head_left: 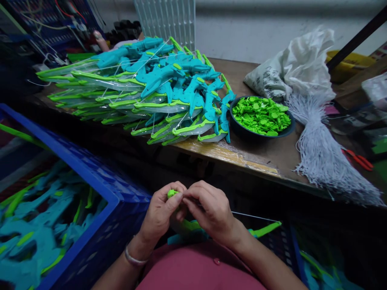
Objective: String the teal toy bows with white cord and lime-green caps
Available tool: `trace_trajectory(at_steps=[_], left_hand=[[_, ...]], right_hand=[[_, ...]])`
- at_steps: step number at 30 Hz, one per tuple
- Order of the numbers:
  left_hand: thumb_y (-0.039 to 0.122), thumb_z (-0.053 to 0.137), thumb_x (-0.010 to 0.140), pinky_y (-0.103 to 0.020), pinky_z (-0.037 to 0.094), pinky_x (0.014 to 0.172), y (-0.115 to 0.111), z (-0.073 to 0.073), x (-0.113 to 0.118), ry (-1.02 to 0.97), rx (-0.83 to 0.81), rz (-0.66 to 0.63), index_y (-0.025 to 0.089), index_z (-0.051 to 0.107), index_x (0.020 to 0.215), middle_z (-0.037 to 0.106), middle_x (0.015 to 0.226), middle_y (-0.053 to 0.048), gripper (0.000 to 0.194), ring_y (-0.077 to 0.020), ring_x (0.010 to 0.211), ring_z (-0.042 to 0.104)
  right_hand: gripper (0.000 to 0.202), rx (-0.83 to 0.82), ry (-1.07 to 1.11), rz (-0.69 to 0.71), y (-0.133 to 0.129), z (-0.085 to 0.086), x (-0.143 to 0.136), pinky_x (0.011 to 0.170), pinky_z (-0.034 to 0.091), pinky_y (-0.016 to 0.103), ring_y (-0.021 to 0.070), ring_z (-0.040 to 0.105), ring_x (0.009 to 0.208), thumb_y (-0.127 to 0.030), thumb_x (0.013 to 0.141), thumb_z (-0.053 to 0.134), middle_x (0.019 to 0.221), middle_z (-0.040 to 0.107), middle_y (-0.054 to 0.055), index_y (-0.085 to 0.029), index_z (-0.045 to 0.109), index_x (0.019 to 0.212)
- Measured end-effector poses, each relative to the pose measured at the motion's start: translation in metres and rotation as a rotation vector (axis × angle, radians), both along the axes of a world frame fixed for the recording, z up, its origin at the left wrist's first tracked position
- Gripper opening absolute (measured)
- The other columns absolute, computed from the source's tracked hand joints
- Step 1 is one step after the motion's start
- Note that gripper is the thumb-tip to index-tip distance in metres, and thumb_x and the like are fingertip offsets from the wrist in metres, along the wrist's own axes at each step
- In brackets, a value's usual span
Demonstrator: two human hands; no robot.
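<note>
My left hand (161, 207) is closed, pinching a small bright green plastic piece (172, 193) between thumb and fingers. My right hand (210, 209) meets it fingertip to fingertip, its own fingers pinched together; what they grip is too small to make out. Below both hands, across my lap, lies a toy bow (266, 229) with green limbs and a turquoise part, mostly covered by the hands. A thin white string (254, 216) runs from the bow's right tip and disappears behind my right hand.
On the table (229, 155) lie a large pile of toy bows (169, 88), a dark bowl (252, 132) of green plastic pieces, a bundle of white strings (320, 149), red-handled pliers (359, 159) and a white sack (272, 74). A blue crate (111, 201) of turquoise parts stands left.
</note>
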State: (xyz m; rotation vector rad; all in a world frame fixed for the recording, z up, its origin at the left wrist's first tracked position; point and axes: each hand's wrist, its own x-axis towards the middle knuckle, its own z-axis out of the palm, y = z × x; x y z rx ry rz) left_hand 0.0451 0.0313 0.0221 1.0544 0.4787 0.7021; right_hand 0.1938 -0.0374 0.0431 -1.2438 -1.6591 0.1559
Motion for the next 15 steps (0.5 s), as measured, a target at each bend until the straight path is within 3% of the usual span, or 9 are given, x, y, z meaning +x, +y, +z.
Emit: trace_trajectory(at_steps=[9, 15], left_hand=[[0.032, 0.067, 0.095, -0.019, 0.037, 0.045, -0.0037, -0.0005, 0.0024, 0.062, -0.023, 0.062, 0.017, 0.059, 0.082, 0.054, 0.078, 0.002, 0.022, -0.0045, 0.048, 0.048], [0.032, 0.067, 0.095, -0.018, 0.038, 0.044, -0.0051, -0.0030, 0.0071, 0.033, -0.053, 0.050, 0.017, 0.059, 0.084, 0.054, 0.082, 0.003, 0.020, -0.0036, 0.046, 0.048]], right_hand=[[0.014, -0.039, 0.103, -0.033, 0.0008, -0.0037, -0.0027, 0.060, 0.042, 0.027, 0.0133, 0.051, 0.068, -0.010, 0.086, 0.051, 0.079, 0.052, 0.000, -0.022, 0.046, 0.088], [0.014, -0.071, 0.262, -0.055, -0.0050, -0.0026, -0.0018, 0.061, 0.040, 0.028, 0.0134, 0.049, 0.069, -0.008, 0.083, 0.050, 0.078, 0.050, 0.000, -0.022, 0.046, 0.085]])
